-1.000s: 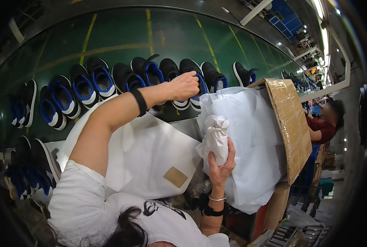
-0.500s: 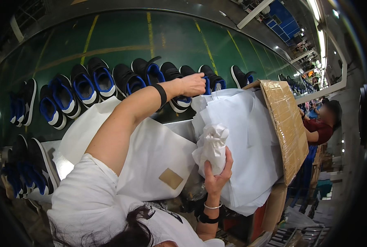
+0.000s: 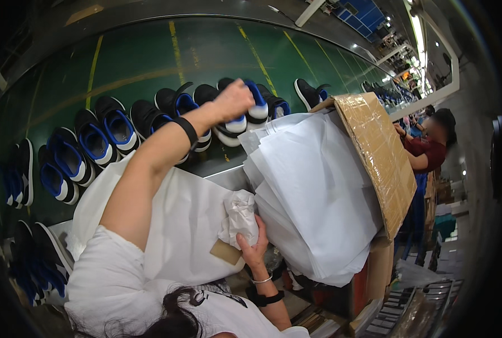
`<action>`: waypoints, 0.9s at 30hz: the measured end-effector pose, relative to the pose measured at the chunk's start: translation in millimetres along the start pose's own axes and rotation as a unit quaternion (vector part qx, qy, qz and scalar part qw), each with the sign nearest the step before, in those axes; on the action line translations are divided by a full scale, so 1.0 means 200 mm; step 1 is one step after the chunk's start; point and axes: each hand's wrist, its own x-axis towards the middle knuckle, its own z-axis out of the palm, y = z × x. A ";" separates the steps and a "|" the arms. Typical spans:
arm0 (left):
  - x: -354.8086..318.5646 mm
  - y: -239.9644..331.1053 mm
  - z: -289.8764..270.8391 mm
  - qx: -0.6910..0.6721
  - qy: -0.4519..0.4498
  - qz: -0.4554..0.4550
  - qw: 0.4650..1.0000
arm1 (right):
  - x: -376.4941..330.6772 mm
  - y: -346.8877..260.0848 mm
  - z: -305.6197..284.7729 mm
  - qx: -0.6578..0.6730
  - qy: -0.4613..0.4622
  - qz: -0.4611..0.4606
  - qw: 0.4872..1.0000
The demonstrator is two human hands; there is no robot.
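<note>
My left hand (image 3: pixel 235 102) reaches over a row of black sneakers with blue lining and white soles. Its fingers are closed at the collar of one sneaker (image 3: pixel 256 103), whose heel is smeared by motion; the exact grip is partly hidden. In my right hand (image 3: pixel 253 242) is a crumpled wad of white paper (image 3: pixel 241 214), held low over a white sheet (image 3: pixel 177 225) with a brown patch (image 3: pixel 225 252). Beside this hand lies a thick stack of white paper sheets (image 3: pixel 313 186).
A taped cardboard flap (image 3: pixel 377 163) borders the paper stack. The row stands on a green conveyor belt (image 3: pixel 138 67) with yellow lines. More sneakers (image 3: pixel 51 248) sit at the near left. A person in a dark red shirt (image 3: pixel 431 156) stands at the far right.
My right hand has brought the paper wad left and nearer to me, off the stack. My left hand has shifted slightly, and a sneaker beside it has moved. The view has swung right.
</note>
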 end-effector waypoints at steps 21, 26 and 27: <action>1.44 0.74 -0.66 -0.188 0.185 0.303 0.916 | -0.03 0.05 0.08 -0.019 0.043 -0.121 0.992; 1.45 0.78 -0.75 -0.110 0.145 0.254 0.950 | -0.07 0.15 0.06 -0.005 0.092 -0.067 0.994; 1.46 0.77 -0.81 -0.087 0.144 0.286 0.943 | -0.07 0.23 0.06 -0.039 0.075 -0.076 0.994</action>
